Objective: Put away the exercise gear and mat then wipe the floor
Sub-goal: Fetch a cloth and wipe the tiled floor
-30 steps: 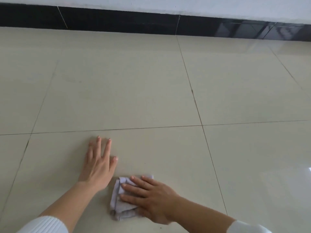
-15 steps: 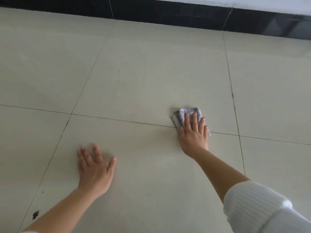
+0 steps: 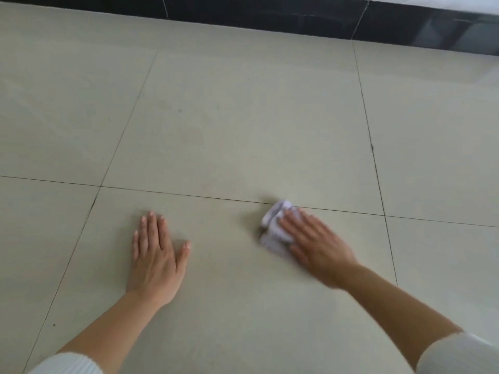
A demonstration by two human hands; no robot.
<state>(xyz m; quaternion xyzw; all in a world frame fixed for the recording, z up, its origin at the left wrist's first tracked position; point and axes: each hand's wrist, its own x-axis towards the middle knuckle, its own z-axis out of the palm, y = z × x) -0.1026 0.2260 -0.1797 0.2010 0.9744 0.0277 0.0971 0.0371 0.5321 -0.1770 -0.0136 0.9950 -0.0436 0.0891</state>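
My right hand [image 3: 318, 245] presses a crumpled pale lilac cloth [image 3: 275, 228] flat against the beige tiled floor [image 3: 243, 117], just below a grout line; the hand is motion-blurred and its fingers cover the cloth's right part. My left hand [image 3: 155, 255] lies palm down on the same tile to the left, fingers spread, holding nothing. Both forearms are bare, with white ribbed sleeves at the bottom edge. No exercise gear or mat is in view.
A black glossy skirting band [image 3: 270, 14] runs along the wall at the top. Dark grout lines cross the floor, and a small dark speck [image 3: 54, 324] lies at the lower left.
My right hand swept the cloth from beside the left hand out to the far right, then drew it slightly back and leftward. The left hand stayed planted on the tile.
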